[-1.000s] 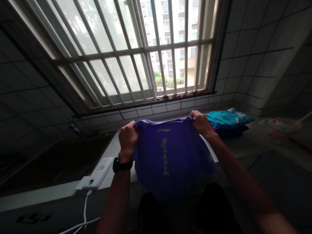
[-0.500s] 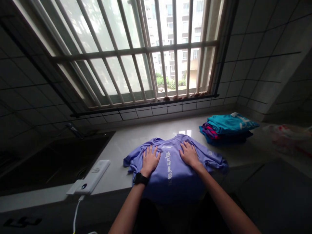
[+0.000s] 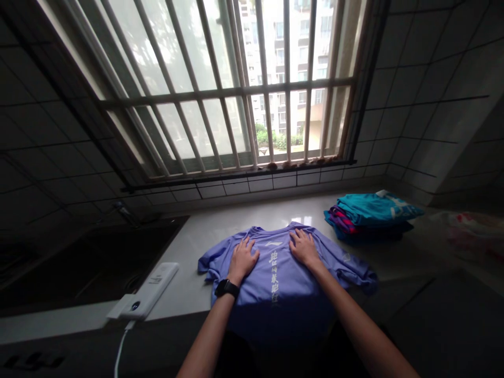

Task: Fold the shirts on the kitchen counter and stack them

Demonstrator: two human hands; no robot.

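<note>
A purple T-shirt [image 3: 252, 286] with white lettering down its middle lies spread on the countertop, its collar toward the window. Its lower part hangs over the front edge into shadow. My left hand [image 3: 243, 258] presses flat on the shirt's left shoulder area, fingers stretched out; a black watch [image 3: 227, 288] is on that wrist. On the other side of the collar, my right hand [image 3: 304, 247] lies flat on the cloth with its fingers apart. Neither hand grasps the fabric.
Folded clothes [image 3: 366, 215] are stacked at the right, turquoise on top. Beyond them lies a blurry plastic bag [image 3: 472, 228]. To the left, a white power bank [image 3: 151, 294] with a cable rests beside the dark sink [image 3: 90, 257]. A barred window [image 3: 236, 94] stands behind the countertop [image 3: 220, 215].
The head view has tilted slightly, so the scene sits a little lower. The shirt's collar lies smoother and its right sleeve reaches farther out. Both hands stay flat in nearly the same place.
</note>
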